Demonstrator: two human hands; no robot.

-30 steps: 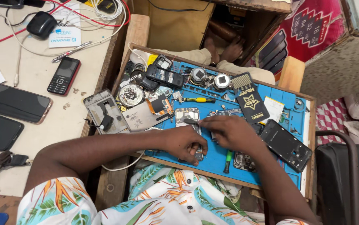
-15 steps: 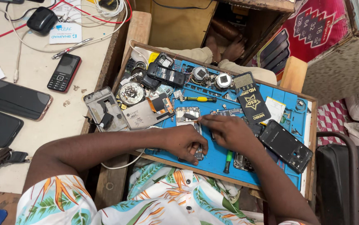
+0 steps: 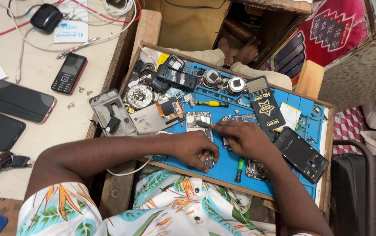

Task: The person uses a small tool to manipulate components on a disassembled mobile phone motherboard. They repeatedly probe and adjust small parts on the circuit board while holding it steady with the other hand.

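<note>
- Barely anything shifting since earlier frames: both hands staying over opened phone (image 3: pixel 200 131) on blue mat (image 3: pixel 240 164).
- Left hand (image 3: pixel 195 150) is pressing down on phone's lower end, fingers curled around it.
- Right hand (image 3: pixel 242 137) is pinching a thin dark tool (image 3: pixel 203 124), tip touching phone's upper part.
- Green-handled screwdriver (image 3: pixel 239 167) is lying just beside right hand.
- Yellow-handled screwdriver (image 3: pixel 209 104) is lying above phone.

The scene is evenly and brightly lit, perhaps from above. Soft shadows are cast beneath the forearms. Little glare is seen. Slight blur and bending are noticed toward the edges.
</note>
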